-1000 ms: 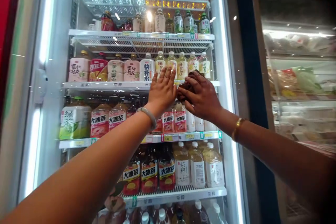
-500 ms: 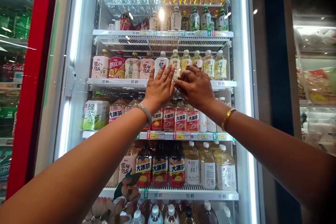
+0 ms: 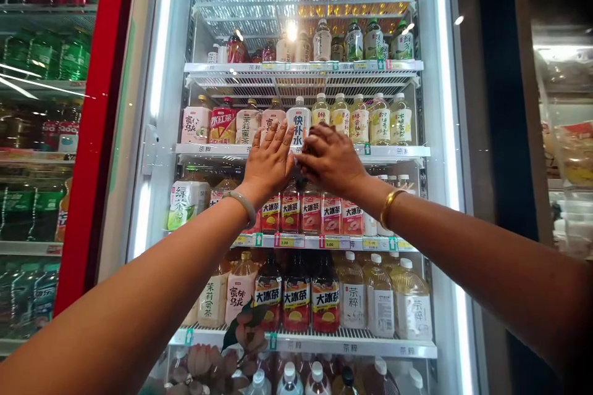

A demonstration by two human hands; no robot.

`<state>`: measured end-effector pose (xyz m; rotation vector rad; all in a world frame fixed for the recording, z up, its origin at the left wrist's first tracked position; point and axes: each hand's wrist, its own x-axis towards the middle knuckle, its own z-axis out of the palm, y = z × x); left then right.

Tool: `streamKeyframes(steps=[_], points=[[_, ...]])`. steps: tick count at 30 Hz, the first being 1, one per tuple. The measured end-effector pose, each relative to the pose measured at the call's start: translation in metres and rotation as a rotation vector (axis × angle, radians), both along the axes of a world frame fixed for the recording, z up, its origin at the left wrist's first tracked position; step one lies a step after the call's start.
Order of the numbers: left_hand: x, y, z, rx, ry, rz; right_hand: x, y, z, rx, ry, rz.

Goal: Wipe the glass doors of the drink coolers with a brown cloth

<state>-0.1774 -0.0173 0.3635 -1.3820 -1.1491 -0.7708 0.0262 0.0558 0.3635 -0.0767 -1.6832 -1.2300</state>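
Observation:
My left hand (image 3: 269, 157) lies flat with fingers spread against the clear glass door of the drinks cooler, in front of a pink-labelled bottle (image 3: 273, 115). Close beside it on the right, my right hand (image 3: 331, 157) has its fingers bent and drawn together at the glass. A dark patch shows under those fingers; whether it is an object or a reflection I cannot make out. Between the two hands, behind the glass, stands a white bottle with blue lettering (image 3: 298, 118). A pale bangle (image 3: 243, 207) circles my left wrist, a gold one (image 3: 391, 207) my right.
Bottled drinks fill several shelves, with a white shelf edge (image 3: 393, 151) just behind the hands. Bright light strips (image 3: 447, 74) run down the cooler's sides. A red frame (image 3: 95, 105) borders another drinks cooler at left. Flower shapes (image 3: 204, 364) show low on the glass.
Both hands have moved left across the glass relative to the bottles, staying close together. The view has turned slightly left, so more of the neighbouring cooler shows.

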Motion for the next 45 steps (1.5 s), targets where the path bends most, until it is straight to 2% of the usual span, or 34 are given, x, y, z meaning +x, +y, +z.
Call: streamKeyframes(steps=[3, 6, 8, 10, 12, 14, 16, 18, 21, 24, 26, 29, 33, 35, 37, 41, 43, 45], points=[[-0.012, -0.007, -0.005, -0.008, 0.006, 0.008, 0.019, 0.004, -0.003, 0.106, -0.231, -0.025], [-0.018, -0.009, -0.008, -0.012, 0.023, 0.006, 0.024, 0.009, 0.014, 0.096, -0.264, -0.032], [-0.019, -0.009, -0.009, -0.003, 0.019, 0.008, 0.009, 0.005, 0.026, 0.008, -0.123, -0.005], [-0.019, -0.009, -0.009, -0.001, 0.015, 0.017, -0.015, -0.004, 0.031, -0.084, 0.035, 0.034], [-0.021, -0.011, -0.01, -0.006, 0.013, 0.027, -0.036, -0.015, 0.026, -0.112, 0.069, 0.044], [-0.027, -0.017, -0.011, -0.02, 0.025, 0.033, -0.043, -0.022, 0.016, -0.083, -0.016, 0.034], [-0.036, -0.024, -0.013, -0.04, 0.052, 0.03, -0.035, -0.023, 0.008, -0.025, -0.16, 0.017], [-0.045, -0.029, -0.015, -0.053, 0.072, 0.022, -0.022, -0.019, 0.009, 0.023, -0.284, 0.0], [-0.053, -0.033, -0.017, -0.052, 0.059, 0.016, -0.017, -0.014, 0.022, -0.007, -0.235, 0.0], [-0.055, -0.031, -0.017, -0.042, 0.027, 0.028, -0.045, -0.019, 0.035, -0.101, -0.008, 0.043], [-0.057, -0.031, -0.016, -0.022, -0.019, 0.053, -0.07, -0.028, 0.037, -0.124, 0.078, 0.07], [-0.066, -0.036, -0.015, -0.014, -0.073, 0.087, -0.089, -0.038, 0.029, -0.07, -0.035, 0.064], [-0.086, -0.048, -0.017, -0.038, -0.084, 0.094, -0.071, -0.034, 0.02, 0.074, -0.361, 0.047], [-0.093, -0.051, -0.018, -0.043, -0.083, 0.092, -0.063, -0.03, 0.023, 0.068, -0.351, 0.049], [-0.096, -0.051, -0.019, -0.036, -0.087, 0.093, -0.069, -0.032, 0.028, 0.004, -0.245, 0.048], [-0.096, -0.048, -0.019, -0.026, -0.104, 0.103, -0.112, -0.05, 0.034, -0.115, -0.062, 0.065], [-0.099, -0.05, -0.02, -0.015, -0.109, 0.103, -0.13, -0.06, 0.031, -0.117, -0.076, 0.07], [-0.105, -0.054, -0.022, -0.016, -0.098, 0.101, -0.136, -0.063, 0.024, -0.078, -0.145, 0.074]])
